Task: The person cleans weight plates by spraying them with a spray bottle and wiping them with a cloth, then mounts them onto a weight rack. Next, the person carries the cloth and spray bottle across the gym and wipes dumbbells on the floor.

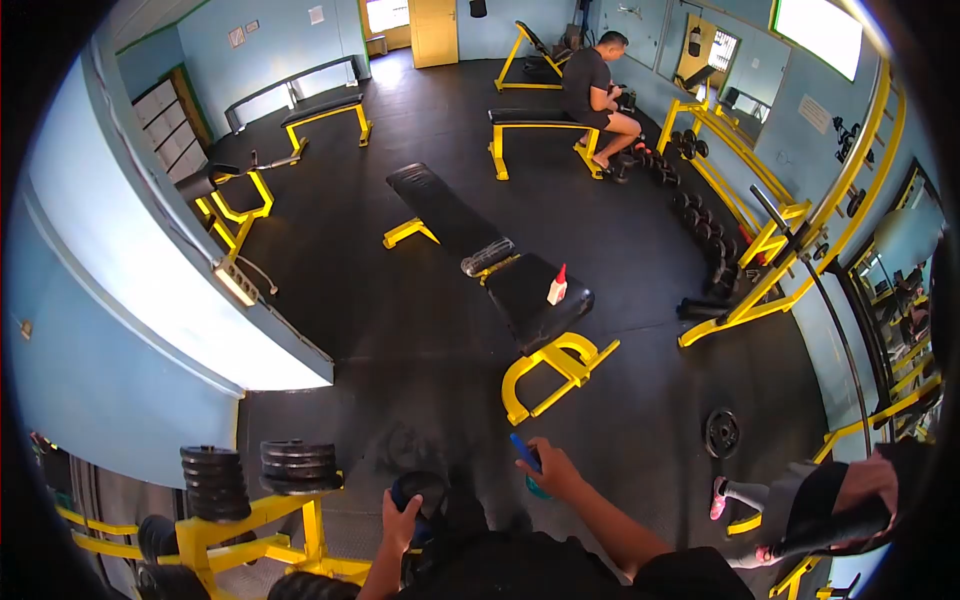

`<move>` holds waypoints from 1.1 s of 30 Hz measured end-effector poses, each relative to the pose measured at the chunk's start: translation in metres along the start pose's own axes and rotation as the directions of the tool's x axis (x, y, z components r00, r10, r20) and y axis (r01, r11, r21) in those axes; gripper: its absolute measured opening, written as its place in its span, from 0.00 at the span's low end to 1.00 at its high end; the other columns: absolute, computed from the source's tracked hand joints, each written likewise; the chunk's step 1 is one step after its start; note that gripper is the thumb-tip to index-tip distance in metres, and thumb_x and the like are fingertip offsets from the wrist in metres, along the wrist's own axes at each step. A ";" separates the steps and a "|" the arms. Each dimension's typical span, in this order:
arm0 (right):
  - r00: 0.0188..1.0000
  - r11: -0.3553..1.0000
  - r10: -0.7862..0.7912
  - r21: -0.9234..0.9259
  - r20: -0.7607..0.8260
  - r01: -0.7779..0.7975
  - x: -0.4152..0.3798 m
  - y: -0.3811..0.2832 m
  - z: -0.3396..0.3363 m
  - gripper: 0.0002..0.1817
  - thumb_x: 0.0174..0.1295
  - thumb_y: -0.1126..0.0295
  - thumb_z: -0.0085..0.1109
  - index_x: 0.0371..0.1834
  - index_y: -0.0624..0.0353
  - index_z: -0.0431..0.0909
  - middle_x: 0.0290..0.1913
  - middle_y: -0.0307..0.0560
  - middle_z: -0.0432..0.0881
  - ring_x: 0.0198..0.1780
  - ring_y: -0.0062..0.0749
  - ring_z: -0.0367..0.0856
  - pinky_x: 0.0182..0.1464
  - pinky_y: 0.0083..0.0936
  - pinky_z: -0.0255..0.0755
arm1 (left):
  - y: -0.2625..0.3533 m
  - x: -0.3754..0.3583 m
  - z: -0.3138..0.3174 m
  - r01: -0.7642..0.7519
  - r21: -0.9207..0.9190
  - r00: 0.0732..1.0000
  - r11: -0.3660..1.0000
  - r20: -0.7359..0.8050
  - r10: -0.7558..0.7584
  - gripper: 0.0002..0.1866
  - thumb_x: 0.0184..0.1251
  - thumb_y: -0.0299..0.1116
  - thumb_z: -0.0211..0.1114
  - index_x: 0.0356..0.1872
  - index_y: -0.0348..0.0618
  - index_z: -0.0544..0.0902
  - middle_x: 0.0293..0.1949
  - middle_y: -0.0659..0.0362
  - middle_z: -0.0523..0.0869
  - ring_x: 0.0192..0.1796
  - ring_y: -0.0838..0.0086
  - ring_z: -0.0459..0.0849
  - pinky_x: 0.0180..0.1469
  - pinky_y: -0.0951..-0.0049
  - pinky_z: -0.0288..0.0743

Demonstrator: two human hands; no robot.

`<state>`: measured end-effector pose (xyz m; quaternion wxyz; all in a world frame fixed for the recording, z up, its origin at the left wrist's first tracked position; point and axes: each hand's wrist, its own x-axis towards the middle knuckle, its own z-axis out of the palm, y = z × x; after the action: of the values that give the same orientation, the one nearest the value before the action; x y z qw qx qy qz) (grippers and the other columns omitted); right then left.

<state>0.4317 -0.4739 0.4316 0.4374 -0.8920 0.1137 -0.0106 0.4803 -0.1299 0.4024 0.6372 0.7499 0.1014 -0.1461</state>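
My left hand (400, 520) is closed at the edge of a dark round disc (425, 490), which looks like a small weight plate. My right hand (556, 470) is wrapped round a slim blue handle (522, 450) that sticks out past the fingers. A teal part (537, 488) shows just beneath that hand; the tool's exact kind is hidden by the fingers. Ahead, a small white bottle with a red pointed cap (557, 288) stands on the black seat of a yellow-framed bench (540, 300).
A yellow rack (255, 520) with stacked black plates (298, 465) stands at my left. One weight plate (721, 432) lies on the floor to the right. A person (595, 95) sits on a far bench beside a dumbbell row (705, 235); another person (840, 505) is at the right edge.
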 end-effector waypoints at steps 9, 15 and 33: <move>0.936 0.937 0.350 -0.009 -0.040 -0.351 0.066 0.006 0.018 0.42 0.53 0.44 0.78 0.62 0.62 0.71 0.50 0.63 0.86 0.52 0.56 0.87 0.55 0.43 0.80 | 0.042 0.164 0.010 -0.051 0.296 0.987 0.954 0.164 0.002 0.31 0.60 0.47 0.76 0.56 0.34 0.77 0.48 0.46 0.85 0.51 0.58 0.84 0.56 0.60 0.75; 0.735 0.829 0.540 0.111 -0.410 -0.548 0.056 -0.011 -0.028 0.42 0.54 0.51 0.78 0.67 0.62 0.70 0.49 0.63 0.86 0.51 0.55 0.87 0.56 0.44 0.80 | 0.094 0.275 0.070 -0.219 0.409 0.864 0.886 0.503 -0.019 0.30 0.62 0.45 0.75 0.57 0.33 0.78 0.48 0.45 0.86 0.52 0.55 0.85 0.57 0.61 0.76; 0.482 0.793 0.450 0.088 -0.752 -0.602 0.083 0.229 -0.185 0.26 0.58 0.64 0.67 0.57 0.60 0.72 0.47 0.57 0.79 0.48 0.55 0.82 0.50 0.47 0.77 | 0.109 0.291 0.486 -0.298 0.303 0.560 0.905 0.824 -0.091 0.21 0.67 0.37 0.64 0.55 0.33 0.81 0.49 0.47 0.87 0.54 0.61 0.85 0.58 0.65 0.75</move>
<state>0.4459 -0.7709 0.3605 0.2477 -0.7652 0.5497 -0.2255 0.7463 -0.6368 0.3315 0.4457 0.7148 -0.2854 -0.4570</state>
